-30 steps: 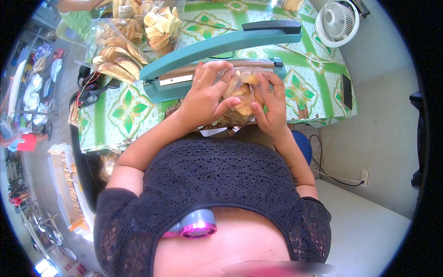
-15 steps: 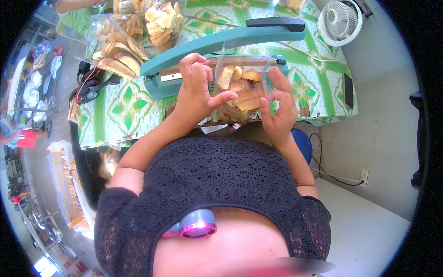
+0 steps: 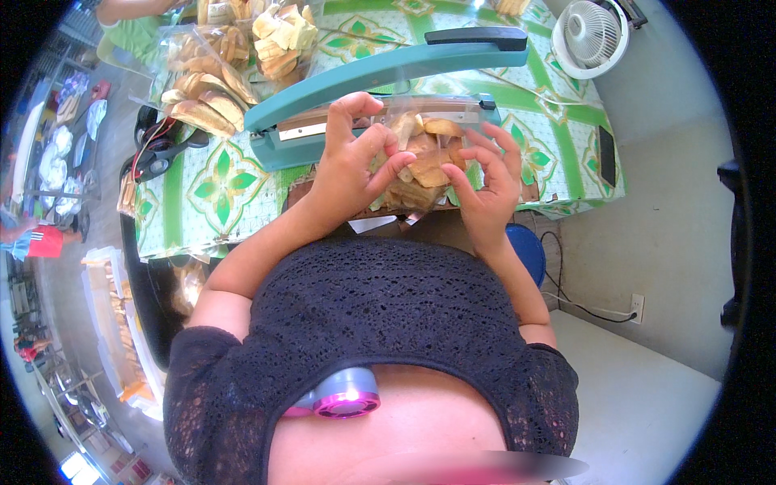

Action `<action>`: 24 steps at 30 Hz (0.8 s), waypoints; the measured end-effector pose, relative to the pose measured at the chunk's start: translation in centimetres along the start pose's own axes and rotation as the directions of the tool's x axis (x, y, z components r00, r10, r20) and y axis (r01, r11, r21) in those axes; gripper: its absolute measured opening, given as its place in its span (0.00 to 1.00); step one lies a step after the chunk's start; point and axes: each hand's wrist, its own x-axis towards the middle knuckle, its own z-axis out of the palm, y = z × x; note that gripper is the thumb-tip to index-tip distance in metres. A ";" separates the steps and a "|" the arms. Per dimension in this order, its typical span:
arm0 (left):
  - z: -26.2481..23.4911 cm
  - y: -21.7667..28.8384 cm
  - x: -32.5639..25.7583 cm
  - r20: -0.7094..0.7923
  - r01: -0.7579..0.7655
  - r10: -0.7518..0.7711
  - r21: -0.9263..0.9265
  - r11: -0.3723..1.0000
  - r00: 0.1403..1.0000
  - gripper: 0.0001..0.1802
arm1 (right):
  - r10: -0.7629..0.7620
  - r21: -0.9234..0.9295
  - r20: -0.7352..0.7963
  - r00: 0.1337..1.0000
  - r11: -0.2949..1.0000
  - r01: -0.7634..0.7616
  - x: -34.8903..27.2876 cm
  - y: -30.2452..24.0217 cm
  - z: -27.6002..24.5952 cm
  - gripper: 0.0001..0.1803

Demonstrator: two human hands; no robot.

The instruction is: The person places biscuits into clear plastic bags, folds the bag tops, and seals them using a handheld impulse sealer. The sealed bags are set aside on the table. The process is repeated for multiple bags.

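Observation:
A clear plastic bag of toasted bread slices [image 3: 428, 166] is between my two hands, at the table's near edge. My left hand [image 3: 347, 162] pinches the bag's left side between thumb and fingertips. On its right side, my right hand [image 3: 491, 190] grips the film with thumb and bent fingers, the other fingers fanned out. Just behind the bag stands a teal bag sealer [image 3: 364, 79], its long arm raised at the right end over the base. The bag's upper part overlaps the sealer's base; whether its mouth lies between the jaws I cannot tell.
Filled bread bags [image 3: 214, 89] stand at the far left beside black headphones [image 3: 153, 149]. A white fan [image 3: 594, 36] and a dark phone [image 3: 606, 156] are on the right. Bread fills a lined crate [image 3: 109, 315] lower left. Another person's green sleeve [image 3: 133, 36] shows at top left.
My left hand's thumb and fingers have closed together on the bag's film. My right thumb has moved inward against the bag. The sealer's arm remains raised.

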 end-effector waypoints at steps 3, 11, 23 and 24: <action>0.2 0.1 0.2 -0.005 -0.011 0.011 -0.043 0.999 1.000 0.12 | 0.005 -0.012 -0.014 1.000 1.000 -0.005 0.2 0.4 0.8 0.11; -3.7 1.0 5.7 0.105 -0.184 0.192 -0.082 0.979 0.976 0.16 | 0.005 0.327 -0.052 0.999 0.945 0.012 -0.3 1.2 1.0 0.19; -1.1 2.6 9.3 0.432 -0.546 0.484 0.022 0.838 0.761 0.16 | -0.157 0.074 0.006 0.988 0.985 0.156 -0.2 1.1 -0.2 0.20; -0.8 2.7 9.1 0.405 -0.534 0.475 0.037 0.845 0.781 0.15 | -0.153 0.075 0.005 0.988 0.985 0.152 -0.2 1.0 -0.1 0.19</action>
